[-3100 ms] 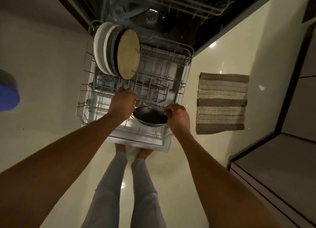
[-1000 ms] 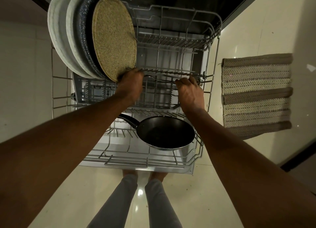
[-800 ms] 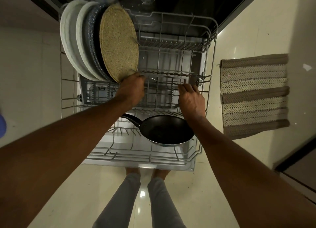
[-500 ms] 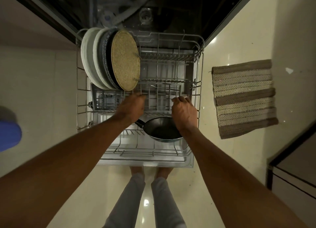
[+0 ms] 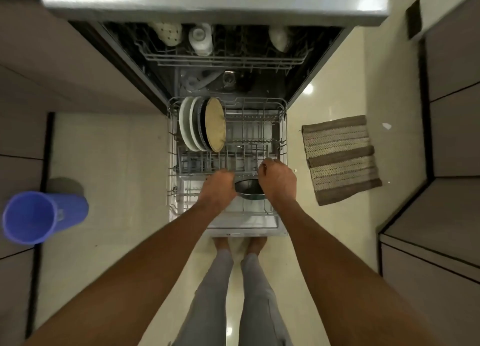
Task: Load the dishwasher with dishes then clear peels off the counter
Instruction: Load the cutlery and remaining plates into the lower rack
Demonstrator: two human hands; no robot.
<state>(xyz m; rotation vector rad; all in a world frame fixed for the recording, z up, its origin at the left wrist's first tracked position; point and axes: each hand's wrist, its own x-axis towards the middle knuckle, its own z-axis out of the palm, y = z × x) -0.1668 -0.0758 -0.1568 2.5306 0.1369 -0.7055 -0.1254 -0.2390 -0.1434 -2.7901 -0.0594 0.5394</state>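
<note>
Both hands have drawn back, fingers curled, over the pan [image 5: 250, 188]; plates [image 5: 200, 123] behind.

both hands, left grip [image 5: 219, 187] and right grip [image 5: 278, 181], curled over lower rack [image 5: 283, 127] wires; black pan [image 5: 250, 188] between them, plates [image 5: 201, 123] upright behind, blue bucket [image 5: 39, 216] on floor.

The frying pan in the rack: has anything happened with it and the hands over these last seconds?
Both hands let go of the frying pan, which now lies in the lower rack. The left hand and right hand then moved to the rack's wires. The plates stayed upright.
</note>
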